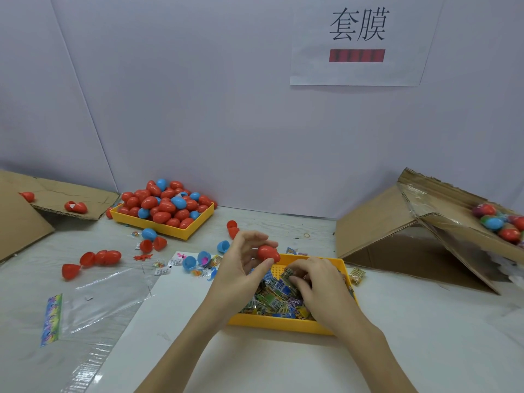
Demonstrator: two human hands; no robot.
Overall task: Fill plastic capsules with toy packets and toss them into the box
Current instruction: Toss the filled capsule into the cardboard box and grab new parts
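While left hand (241, 268) pinches red capsule (268, 253), right hand (314, 279) fingers curl among packets (273, 293) in tray (283, 326); grasp unconfirmed. Advice: isolate single packet.

I see red capsule (268, 253) in left hand (241, 268). Near yellow tray (283, 324) under my view: packets (276, 293) in blue, green, purple, yellow print. Far yellow tray (181, 232): red capsules, few blue ones, heaped. Loose blue halves (195, 260), one with pink inside. Brown cardboard box (411, 236) at right. White wall sign (357, 43): black characters, red bar. Rainbow-striped strip (52, 319) on clear film.
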